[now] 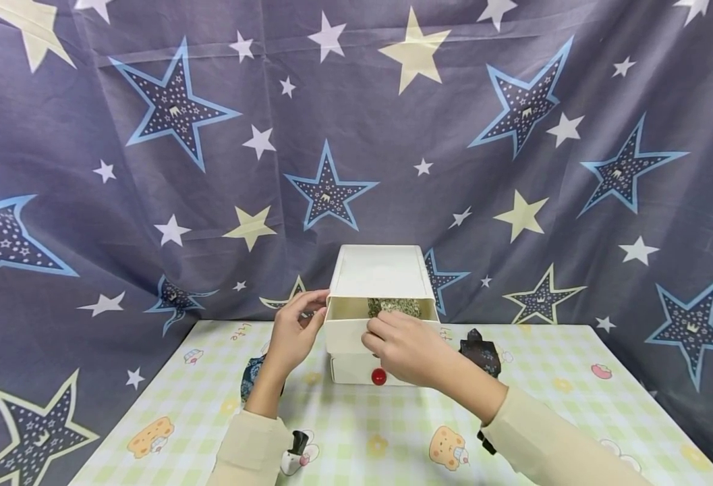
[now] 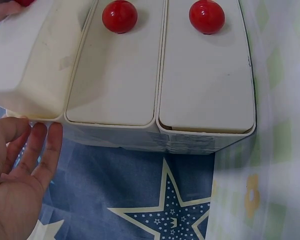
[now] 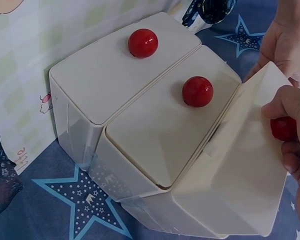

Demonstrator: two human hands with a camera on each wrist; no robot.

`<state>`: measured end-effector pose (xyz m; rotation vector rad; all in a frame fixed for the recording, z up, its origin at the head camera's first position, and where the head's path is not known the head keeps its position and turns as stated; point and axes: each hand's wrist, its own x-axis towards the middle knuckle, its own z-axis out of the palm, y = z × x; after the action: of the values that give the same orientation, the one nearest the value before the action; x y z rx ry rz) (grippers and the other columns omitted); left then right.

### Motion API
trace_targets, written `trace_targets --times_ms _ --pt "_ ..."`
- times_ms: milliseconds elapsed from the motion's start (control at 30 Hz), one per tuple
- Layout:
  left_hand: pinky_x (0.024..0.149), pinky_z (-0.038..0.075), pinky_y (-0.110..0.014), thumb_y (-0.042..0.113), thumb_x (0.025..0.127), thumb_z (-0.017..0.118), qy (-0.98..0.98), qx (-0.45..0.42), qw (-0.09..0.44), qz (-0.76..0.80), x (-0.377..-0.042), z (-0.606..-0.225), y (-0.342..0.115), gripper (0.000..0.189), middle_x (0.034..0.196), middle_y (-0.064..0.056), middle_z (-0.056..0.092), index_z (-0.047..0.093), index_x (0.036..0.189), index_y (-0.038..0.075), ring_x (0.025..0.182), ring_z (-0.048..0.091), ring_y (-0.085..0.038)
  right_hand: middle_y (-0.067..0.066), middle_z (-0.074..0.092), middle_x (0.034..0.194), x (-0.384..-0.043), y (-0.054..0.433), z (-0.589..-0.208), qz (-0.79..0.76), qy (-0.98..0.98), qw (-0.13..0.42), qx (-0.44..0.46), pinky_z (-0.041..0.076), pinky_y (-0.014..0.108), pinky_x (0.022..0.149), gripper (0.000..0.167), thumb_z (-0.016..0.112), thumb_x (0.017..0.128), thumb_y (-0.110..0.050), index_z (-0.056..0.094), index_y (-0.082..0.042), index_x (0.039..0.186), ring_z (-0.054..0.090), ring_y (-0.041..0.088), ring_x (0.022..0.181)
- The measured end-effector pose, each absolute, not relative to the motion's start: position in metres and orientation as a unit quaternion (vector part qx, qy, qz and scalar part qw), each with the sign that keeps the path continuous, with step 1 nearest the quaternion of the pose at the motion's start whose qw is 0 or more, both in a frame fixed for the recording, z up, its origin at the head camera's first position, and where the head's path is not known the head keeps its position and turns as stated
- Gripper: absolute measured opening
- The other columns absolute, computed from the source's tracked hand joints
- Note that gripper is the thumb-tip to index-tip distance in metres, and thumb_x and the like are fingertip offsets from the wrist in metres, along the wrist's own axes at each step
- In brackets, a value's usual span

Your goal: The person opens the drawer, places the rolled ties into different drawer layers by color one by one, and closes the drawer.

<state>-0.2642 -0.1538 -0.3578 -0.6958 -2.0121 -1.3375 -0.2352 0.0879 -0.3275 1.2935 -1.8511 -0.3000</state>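
Observation:
A white box of three stacked drawers (image 1: 383, 270) stands at the table's back edge, its top drawer (image 1: 345, 337) pulled partly out. Inside that drawer lies a green speckled thing (image 1: 400, 307), its lower part hidden by the drawer front. My right hand (image 1: 409, 345) pinches the top drawer's red knob (image 3: 284, 129) between thumb and fingers. At the box's left side is my left hand (image 1: 295, 331), fingers extended, fingertips right at the casing edge in the left wrist view. Below, the middle drawer (image 3: 157, 120) and bottom drawer (image 3: 105, 65) are closed, each with a red knob.
A dark patterned bundle (image 1: 480, 352) lies on the table right of the box, and a blue-black patterned one (image 1: 251, 378) on the left. The table has a green checked cloth (image 1: 374, 432) with cartoon prints. Behind hangs a dark star-patterned curtain (image 1: 368, 121).

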Motion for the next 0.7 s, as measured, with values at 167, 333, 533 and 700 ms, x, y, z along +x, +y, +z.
trace_targets --times_ms 167,333,533,700 --pt "0.078 0.059 -0.017 -0.010 0.095 0.066 -0.756 -0.270 0.305 -0.512 -0.265 -0.360 -0.154 0.032 0.118 -0.019 0.066 0.067 0.127 -0.006 0.103 0.069 -0.034 0.001 0.063 0.094 -0.240 0.087 -0.328 -0.118 -0.746 0.414 0.509 0.050 0.029 0.077 0.016 0.072 0.080 -0.005 0.069 -0.011 0.094 0.055 0.019 0.085" --pt "0.076 0.060 -0.018 -0.013 0.094 0.065 -0.752 -0.272 0.307 -0.516 -0.265 -0.358 -0.153 0.032 0.117 -0.022 0.066 0.066 0.126 -0.009 0.101 0.069 -0.036 0.002 0.063 0.097 -0.245 0.087 -0.328 -0.114 -0.753 0.409 0.502 0.049 0.028 0.075 0.014 0.074 0.084 -0.006 0.070 -0.010 0.097 0.055 0.020 0.087" --pt "0.079 0.061 -0.021 -0.013 0.094 0.064 -0.751 -0.269 0.296 -0.525 -0.264 -0.357 -0.152 0.031 0.118 -0.024 0.065 0.066 0.126 -0.009 0.103 0.069 -0.037 0.002 0.064 0.099 -0.249 0.087 -0.329 -0.116 -0.763 0.399 0.495 0.049 0.028 0.075 0.012 0.073 0.089 -0.005 0.071 -0.010 0.100 0.054 0.019 0.087" --pt "0.079 0.063 -0.030 -0.013 0.095 0.064 -0.750 -0.271 0.293 -0.527 -0.264 -0.357 -0.153 0.031 0.118 -0.023 0.065 0.066 0.126 -0.009 0.103 0.069 -0.036 0.003 0.064 0.102 -0.254 0.088 -0.331 -0.120 -0.768 0.398 0.488 0.050 0.029 0.078 0.014 0.074 0.092 -0.002 0.071 -0.009 0.104 0.054 0.020 0.087"
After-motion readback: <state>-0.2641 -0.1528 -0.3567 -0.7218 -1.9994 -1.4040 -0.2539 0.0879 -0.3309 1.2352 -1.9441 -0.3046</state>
